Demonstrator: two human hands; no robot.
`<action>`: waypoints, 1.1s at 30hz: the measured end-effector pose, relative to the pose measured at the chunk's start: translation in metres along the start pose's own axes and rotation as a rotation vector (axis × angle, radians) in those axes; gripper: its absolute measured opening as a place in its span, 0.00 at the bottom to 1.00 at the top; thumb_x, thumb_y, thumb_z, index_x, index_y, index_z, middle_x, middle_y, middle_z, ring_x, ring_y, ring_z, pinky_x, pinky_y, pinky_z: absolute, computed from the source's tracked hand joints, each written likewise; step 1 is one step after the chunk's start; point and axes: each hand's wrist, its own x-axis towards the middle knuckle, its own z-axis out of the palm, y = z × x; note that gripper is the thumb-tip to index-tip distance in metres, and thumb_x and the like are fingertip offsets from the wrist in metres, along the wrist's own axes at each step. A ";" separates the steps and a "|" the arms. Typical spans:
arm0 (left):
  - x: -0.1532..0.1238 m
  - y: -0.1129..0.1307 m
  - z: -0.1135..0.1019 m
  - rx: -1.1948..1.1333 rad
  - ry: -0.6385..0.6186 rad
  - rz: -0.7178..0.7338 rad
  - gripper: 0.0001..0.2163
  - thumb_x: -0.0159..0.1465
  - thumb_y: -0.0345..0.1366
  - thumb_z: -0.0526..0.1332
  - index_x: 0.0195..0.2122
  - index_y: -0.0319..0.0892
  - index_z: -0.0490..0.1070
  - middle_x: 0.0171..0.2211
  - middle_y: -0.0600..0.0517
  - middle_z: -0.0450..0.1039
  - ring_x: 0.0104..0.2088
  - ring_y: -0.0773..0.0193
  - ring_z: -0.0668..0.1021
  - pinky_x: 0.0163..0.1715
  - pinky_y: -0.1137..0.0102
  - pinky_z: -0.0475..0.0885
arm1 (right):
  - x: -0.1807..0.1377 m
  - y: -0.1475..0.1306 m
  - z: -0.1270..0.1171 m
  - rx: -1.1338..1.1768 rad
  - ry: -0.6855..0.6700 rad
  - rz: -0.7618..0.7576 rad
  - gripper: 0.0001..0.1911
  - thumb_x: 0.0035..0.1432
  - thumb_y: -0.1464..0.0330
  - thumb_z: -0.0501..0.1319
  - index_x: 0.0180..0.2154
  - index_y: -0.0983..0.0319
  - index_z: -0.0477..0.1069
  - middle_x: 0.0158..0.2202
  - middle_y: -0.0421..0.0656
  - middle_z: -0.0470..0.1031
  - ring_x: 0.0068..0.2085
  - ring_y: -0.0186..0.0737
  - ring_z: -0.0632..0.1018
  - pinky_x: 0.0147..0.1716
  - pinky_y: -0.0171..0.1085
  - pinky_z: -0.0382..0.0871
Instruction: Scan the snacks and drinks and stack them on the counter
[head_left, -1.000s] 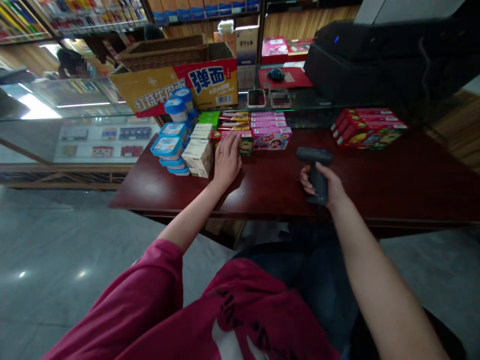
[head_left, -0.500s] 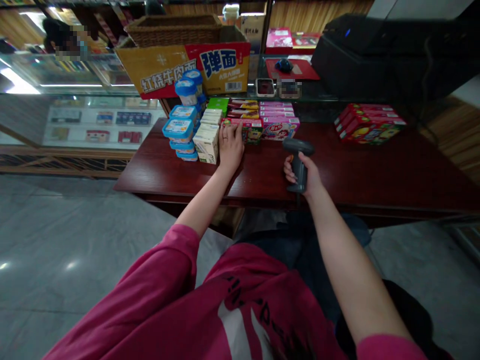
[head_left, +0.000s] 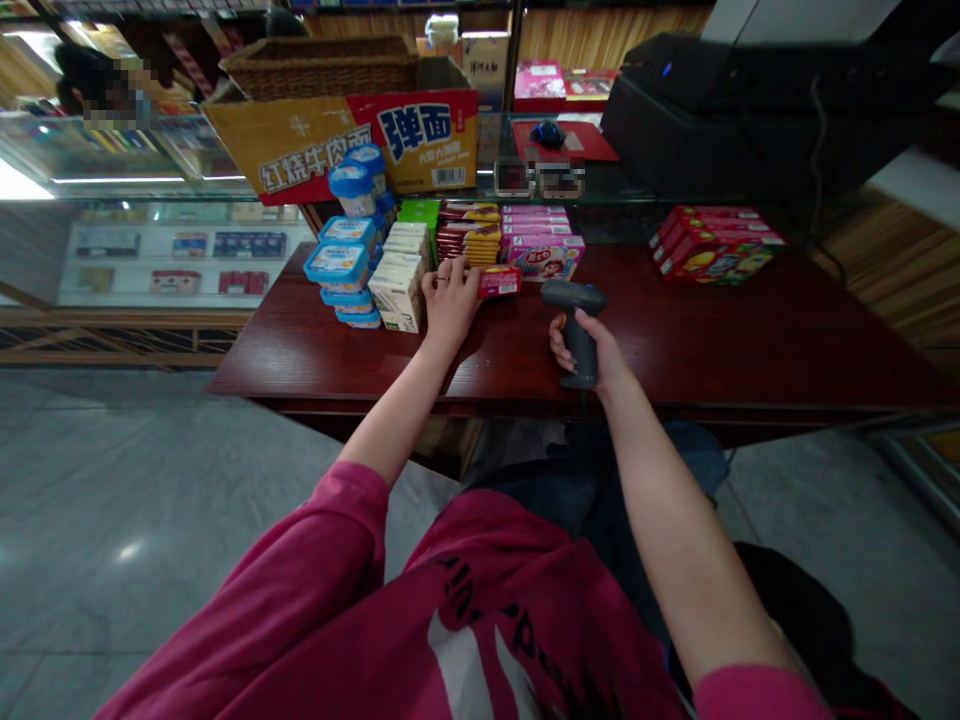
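Note:
My left hand (head_left: 452, 305) has its fingers over a small red box (head_left: 500, 282), which is tipped so its narrow side shows; its left part is hidden under the hand. Just left of that hand stands a row of cream-coloured boxes (head_left: 397, 290). In my right hand (head_left: 600, 355) is a grey barcode scanner (head_left: 579, 335), held upright by its handle above the table's front part. Behind the red box are brown and yellow snack packs (head_left: 470, 232). Pink boxes (head_left: 541, 258) stand to their right.
Blue-lidded tubs (head_left: 341, 264) are stacked at the left of the dark red table (head_left: 720, 345). More red boxes (head_left: 716, 245) stand at the right. A noodle carton (head_left: 450, 150), phones and a mouse (head_left: 548, 134) rest on the glass counter behind. Another person (head_left: 97, 85) is at far left.
The red box has tipped over under my left hand, uncovering the snack packs behind. My right hand still holds the scanner. The whole view has shifted slightly.

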 end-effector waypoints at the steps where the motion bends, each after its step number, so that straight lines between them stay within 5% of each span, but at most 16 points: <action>1: -0.001 0.001 0.000 -0.005 -0.002 0.034 0.19 0.69 0.36 0.59 0.61 0.48 0.69 0.66 0.40 0.67 0.68 0.41 0.65 0.65 0.43 0.56 | 0.000 0.000 0.000 -0.008 -0.006 0.000 0.22 0.51 0.50 0.71 0.34 0.62 0.71 0.25 0.37 0.67 0.19 0.28 0.62 0.10 0.28 0.51; 17: -0.007 0.015 -0.008 0.008 -0.027 0.089 0.17 0.72 0.36 0.57 0.61 0.47 0.69 0.61 0.41 0.72 0.63 0.44 0.70 0.64 0.45 0.56 | 0.001 0.003 -0.002 -0.033 0.016 -0.017 0.23 0.49 0.50 0.72 0.32 0.61 0.70 0.22 0.37 0.68 0.18 0.28 0.64 0.10 0.28 0.53; 24: -0.016 0.010 -0.013 0.005 0.008 0.129 0.22 0.72 0.44 0.58 0.65 0.46 0.66 0.58 0.40 0.75 0.59 0.42 0.73 0.60 0.48 0.60 | 0.001 0.003 -0.008 0.041 0.065 -0.036 0.22 0.50 0.51 0.72 0.33 0.61 0.71 0.24 0.37 0.68 0.19 0.28 0.64 0.10 0.28 0.53; 29: -0.014 0.027 -0.005 -0.086 0.049 0.419 0.23 0.72 0.50 0.57 0.63 0.43 0.70 0.56 0.42 0.78 0.53 0.48 0.78 0.53 0.55 0.67 | -0.011 -0.017 -0.042 0.078 0.194 -0.112 0.21 0.52 0.51 0.71 0.33 0.60 0.69 0.24 0.35 0.66 0.19 0.28 0.63 0.12 0.27 0.54; 33: 0.006 0.063 0.014 -0.174 0.042 0.570 0.22 0.73 0.48 0.57 0.64 0.44 0.70 0.57 0.43 0.78 0.54 0.51 0.79 0.53 0.57 0.70 | -0.028 -0.044 -0.091 0.082 0.343 -0.201 0.21 0.52 0.52 0.71 0.32 0.60 0.68 0.23 0.35 0.65 0.19 0.27 0.63 0.12 0.27 0.54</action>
